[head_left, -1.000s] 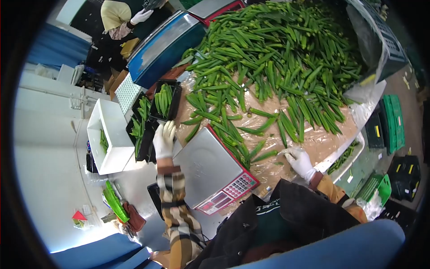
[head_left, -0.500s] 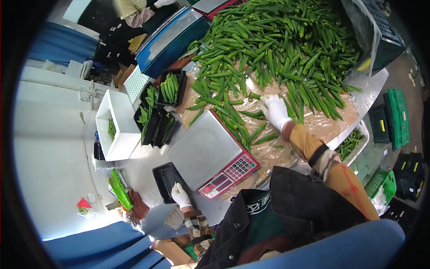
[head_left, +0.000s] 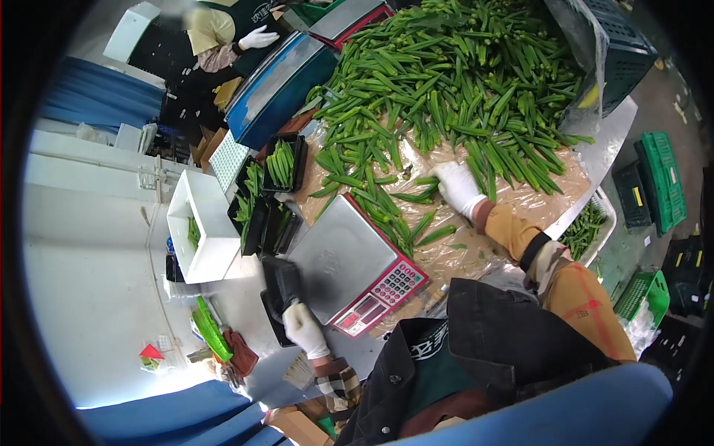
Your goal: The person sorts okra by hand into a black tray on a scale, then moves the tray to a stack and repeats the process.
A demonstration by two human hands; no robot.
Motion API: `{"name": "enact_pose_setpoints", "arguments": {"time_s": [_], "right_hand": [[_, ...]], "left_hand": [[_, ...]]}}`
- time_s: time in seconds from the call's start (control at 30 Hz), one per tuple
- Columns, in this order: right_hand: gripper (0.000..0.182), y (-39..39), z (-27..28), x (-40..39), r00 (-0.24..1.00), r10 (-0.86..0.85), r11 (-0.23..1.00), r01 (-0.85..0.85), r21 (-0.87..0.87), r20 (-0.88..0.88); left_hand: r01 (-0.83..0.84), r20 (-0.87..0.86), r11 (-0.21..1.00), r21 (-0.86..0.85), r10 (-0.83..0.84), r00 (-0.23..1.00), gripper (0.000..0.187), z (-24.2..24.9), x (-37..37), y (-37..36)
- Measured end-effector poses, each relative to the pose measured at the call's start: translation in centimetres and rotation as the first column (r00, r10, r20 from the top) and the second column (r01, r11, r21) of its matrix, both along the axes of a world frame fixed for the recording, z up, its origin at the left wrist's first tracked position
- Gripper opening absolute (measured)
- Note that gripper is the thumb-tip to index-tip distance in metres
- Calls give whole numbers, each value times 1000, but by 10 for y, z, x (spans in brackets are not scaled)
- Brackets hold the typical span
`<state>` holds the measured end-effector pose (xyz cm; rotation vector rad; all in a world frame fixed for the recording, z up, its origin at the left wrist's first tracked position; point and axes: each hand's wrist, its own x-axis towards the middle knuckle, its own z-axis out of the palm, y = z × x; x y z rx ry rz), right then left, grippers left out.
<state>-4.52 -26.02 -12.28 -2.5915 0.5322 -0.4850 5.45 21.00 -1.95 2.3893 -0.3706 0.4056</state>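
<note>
My left hand point(head_left: 306, 331), in a white glove, grips a black plastic tray point(head_left: 280, 281), blurred and tilted beside the scale. Under it, another black tray point(head_left: 269, 306) shows in part on the metal table. My gloved right hand point(head_left: 459, 187) is closed at the near edge of the okra pile point(head_left: 461, 82), with an okra pod point(head_left: 427, 181) sticking out at its fingertips. Between my hands lies the flat weighing scale point(head_left: 344, 256), its metal plate bare. Loose okra pods point(head_left: 383, 215) lie along the scale's far edge.
Black trays with okra point(head_left: 281, 165) stand beyond the scale, next to a white box point(head_left: 201, 230). A dark crate point(head_left: 613, 56) tips at the pile's right. At the upper left are a blue-sided scale point(head_left: 279, 89) and another person's gloved hand point(head_left: 258, 38).
My left hand has raised a black tray off the one beneath it. My right hand stays by the pile with the pod at its fingertips. The other person's hand has come further into view.
</note>
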Motion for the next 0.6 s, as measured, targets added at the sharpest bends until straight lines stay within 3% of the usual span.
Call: {"name": "enact_pose_setpoints", "arguments": {"time_s": [0.07, 0.1, 0.17, 0.27, 0.37, 0.43, 0.5, 0.6], "right_hand": [[26, 12, -23, 5, 998, 62, 990, -63, -123, -9], [27, 17, -27, 7, 998, 45, 980, -53, -191, -49], [30, 16, -25, 11, 986, 37, 956, -83, -281, -165], [40, 8, 13, 6, 998, 52, 993, -50, -106, 20], [45, -10, 39, -11, 973, -141, 964, 93, 249, 182], [46, -26, 71, -36, 960, -279, 918, 255, 304, 35], [41, -54, 41, -49, 907, -419, 902, 422, 92, -47], [37, -81, 4, -70, 862, -467, 884, 453, -113, -198]], "left_hand": [[302, -94, 922, 242, -287, 953, 16, -6, -4, -16], [391, -207, 856, 338, -338, 918, 18, -2, -7, -24], [322, -110, 895, 308, -303, 947, 26, 6, -18, -44], [323, -40, 934, 152, -321, 946, 30, 26, -34, -74], [411, -58, 911, 44, -408, 911, 27, 44, -53, -128], [510, -85, 859, 36, -506, 858, 26, 38, -59, -167], [570, -130, 822, 16, -563, 816, 26, 17, -58, -208], [649, -220, 754, 98, -620, 753, 31, -26, -40, -261]]}}
